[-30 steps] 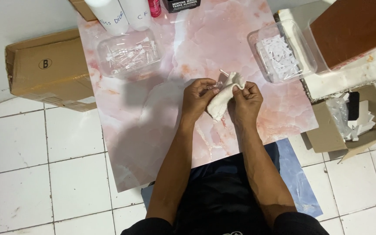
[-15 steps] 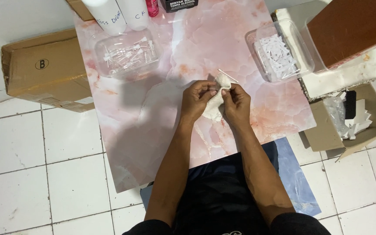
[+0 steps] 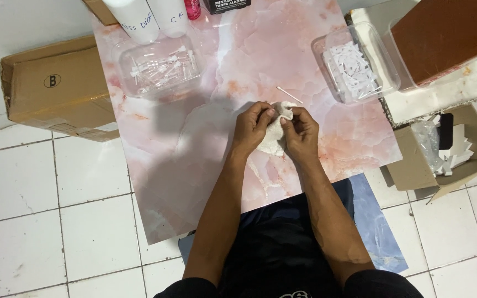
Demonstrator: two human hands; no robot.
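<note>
Two hands are shown meeting over a pink marbled board (image 3: 205, 182), with a crumpled white wad (image 3: 273, 138) (cloth or tissue, which cannot be told) gripped between them. The fingers of the left hand (image 3: 252, 127) are pinched on the wad's far left edge; those of the right hand (image 3: 300, 131) are curled over its right side, thumb and fingertips closed on the material. The wad lies directly between the two sets of fingers, resting on or just above the board, and no clear long axis is presented by it. Neither hand is nearer; both are in contact.

Just beyond the fingertips, on the far side, a thin white stick (image 3: 289, 94) is seen lying on the board, its long axis running from far left to near right, its near end close to the wad and nearer the right hand. Nothing stands between stick and fingers.

Further out, a clear tub of small capped parts (image 3: 158, 67) is placed at the far left of the board, and a clear tub of white pieces (image 3: 354, 66) at the far right. White bottles (image 3: 144, 16) stand at the far edge. A closed cardboard box (image 3: 56, 88) rests on the tiled floor to the left; an open carton of scraps (image 3: 443, 149) sits to the right.
</note>
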